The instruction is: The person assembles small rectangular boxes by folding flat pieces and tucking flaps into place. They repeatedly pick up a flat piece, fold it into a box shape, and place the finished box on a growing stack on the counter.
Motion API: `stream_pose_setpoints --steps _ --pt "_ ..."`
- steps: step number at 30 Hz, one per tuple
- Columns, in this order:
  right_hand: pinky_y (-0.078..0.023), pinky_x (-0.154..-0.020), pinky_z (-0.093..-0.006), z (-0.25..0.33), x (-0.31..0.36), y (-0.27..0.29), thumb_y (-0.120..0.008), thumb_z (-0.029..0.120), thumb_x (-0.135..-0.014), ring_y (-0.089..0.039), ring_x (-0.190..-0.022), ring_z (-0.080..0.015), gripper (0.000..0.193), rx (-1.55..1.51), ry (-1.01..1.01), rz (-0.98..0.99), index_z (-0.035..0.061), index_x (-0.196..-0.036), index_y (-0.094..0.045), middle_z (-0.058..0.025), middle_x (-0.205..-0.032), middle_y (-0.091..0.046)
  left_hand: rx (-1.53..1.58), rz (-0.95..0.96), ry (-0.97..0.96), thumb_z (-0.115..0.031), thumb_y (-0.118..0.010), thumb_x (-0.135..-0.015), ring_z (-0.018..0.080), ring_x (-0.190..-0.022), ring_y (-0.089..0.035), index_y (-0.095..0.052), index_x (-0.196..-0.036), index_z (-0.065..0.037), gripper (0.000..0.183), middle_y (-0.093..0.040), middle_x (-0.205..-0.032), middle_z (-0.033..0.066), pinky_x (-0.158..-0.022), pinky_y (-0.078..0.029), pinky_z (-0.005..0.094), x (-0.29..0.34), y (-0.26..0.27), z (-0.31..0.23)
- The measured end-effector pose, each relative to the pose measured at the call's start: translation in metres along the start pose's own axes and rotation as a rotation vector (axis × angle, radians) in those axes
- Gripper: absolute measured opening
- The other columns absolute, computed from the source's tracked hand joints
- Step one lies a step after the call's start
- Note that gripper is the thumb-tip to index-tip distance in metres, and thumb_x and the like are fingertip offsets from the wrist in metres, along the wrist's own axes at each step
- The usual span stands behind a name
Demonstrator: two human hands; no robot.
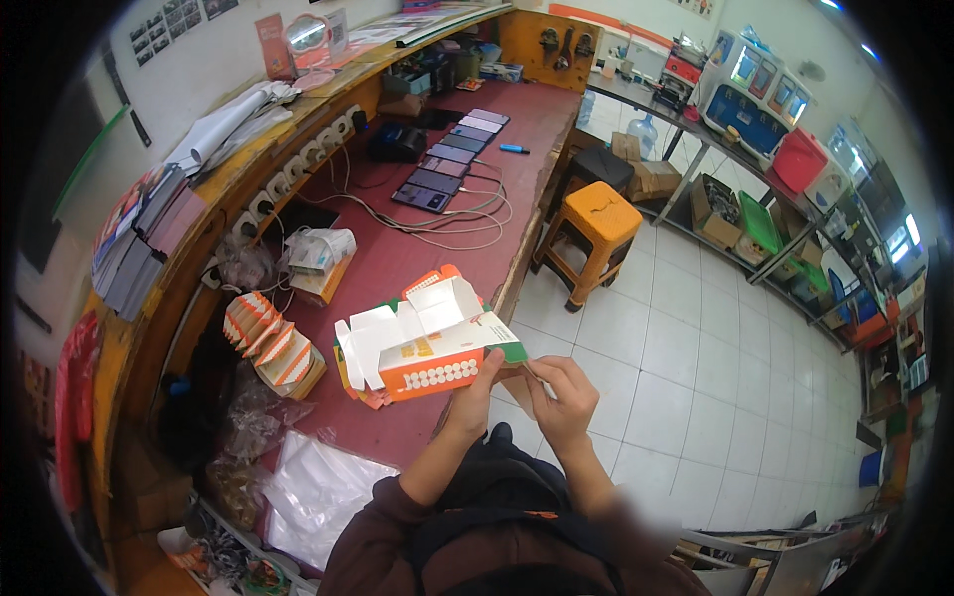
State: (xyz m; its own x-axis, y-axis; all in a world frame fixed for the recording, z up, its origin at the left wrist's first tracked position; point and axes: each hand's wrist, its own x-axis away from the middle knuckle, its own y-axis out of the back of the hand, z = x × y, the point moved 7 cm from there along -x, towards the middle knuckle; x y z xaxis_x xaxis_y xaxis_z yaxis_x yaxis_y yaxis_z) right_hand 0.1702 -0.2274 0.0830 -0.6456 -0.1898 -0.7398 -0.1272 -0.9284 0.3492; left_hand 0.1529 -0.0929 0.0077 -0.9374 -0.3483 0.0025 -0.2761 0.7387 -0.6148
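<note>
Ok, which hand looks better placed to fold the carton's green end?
Probably the right hand: it's at the outer edge of the green end. The left hand holds the carton beside it, better placed for steadying.

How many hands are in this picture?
2. The left hand grips the orange-and-white carton near its green end; the right hand, farther right, pinches that end. No other hands show.

Phones (458,142) lie in a row; an orange stool (602,213) stands nearby.
</note>
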Motion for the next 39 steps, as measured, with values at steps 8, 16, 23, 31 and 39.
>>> stream_pose_setpoints --steps 8,16,23,31,39 --pt "-0.05 -0.059 -0.0274 -0.016 0.0 -0.001 -0.07 -0.002 -0.071 -0.064 -0.07 -0.0233 0.012 -0.248 -0.292 -0.071 0.0017 -0.082 -0.065 -0.0102 -0.079 -0.064 -0.829 -0.027 -0.565 -0.01 -0.054 -0.087 0.0184 -0.094 -0.059 -0.055 -0.107 0.004 0.024 -0.057 -0.107 0.0108 -0.086 -0.048 0.0314 0.015 -0.004 -0.03" --pt "-0.051 -0.062 -0.0275 0.014 0.001 -0.002 -0.07 -0.002 -0.071 -0.064 -0.073 -0.023 0.013 -0.084 0.054 -0.011 0.0012 -0.083 -0.065 -0.0097 -0.082 -0.063 -0.117 -0.191 -0.265 -0.009 -0.058 -0.087 0.0184 -0.094 -0.058 -0.054 -0.107 0.005 0.025 -0.059 -0.103 0.0096 -0.08 -0.047 0.0286 0.001 0.012 -0.03" --pt "-0.051 -0.063 -0.0265 -0.014 -0.002 -0.005 -0.066 0.005 -0.08 -0.06 -0.077 -0.0153 0.007 -0.261 -0.374 0.032 -0.0018 -0.082 -0.064 -0.0083 -0.086 -0.061 -1.001 0.113 -0.758 -0.007 -0.066 -0.083 0.0173 -0.1 -0.054 -0.051 -0.116 0.001 0.037 -0.055 -0.111 0.0081 -0.083 -0.047 0.0304 0.026 -0.018 -0.042" --pt "-0.049 -0.065 -0.0255 -0.007 0.003 -0.003 -0.063 0.003 -0.083 -0.059 -0.078 -0.0148 0.005 -0.507 -0.485 0.057 -0.0019 -0.085 -0.064 -0.0094 -0.09 -0.06 -0.833 0.13 -0.602 -0.011 -0.068 -0.082 0.0159 -0.096 -0.055 -0.054 -0.113 0.0 0.035 -0.057 -0.107 0.0073 -0.08 -0.047 0.0296 0.049 -0.012 -0.054" --pt "-0.051 -0.073 -0.0324 0.033 -0.003 -0.003 -0.063 -0.003 -0.073 -0.062 -0.088 -0.0271 0.025 -0.003 0.03 0.103 -0.0008 -0.098 -0.064 -0.0141 -0.103 -0.061 -0.661 -0.083 -0.416 -0.015 -0.071 -0.082 0.0146 -0.091 -0.056 -0.057 -0.109 -0.002 0.033 -0.059 -0.103 0.0066 -0.077 -0.047 0.0287 0.031 -0.006 -0.044"
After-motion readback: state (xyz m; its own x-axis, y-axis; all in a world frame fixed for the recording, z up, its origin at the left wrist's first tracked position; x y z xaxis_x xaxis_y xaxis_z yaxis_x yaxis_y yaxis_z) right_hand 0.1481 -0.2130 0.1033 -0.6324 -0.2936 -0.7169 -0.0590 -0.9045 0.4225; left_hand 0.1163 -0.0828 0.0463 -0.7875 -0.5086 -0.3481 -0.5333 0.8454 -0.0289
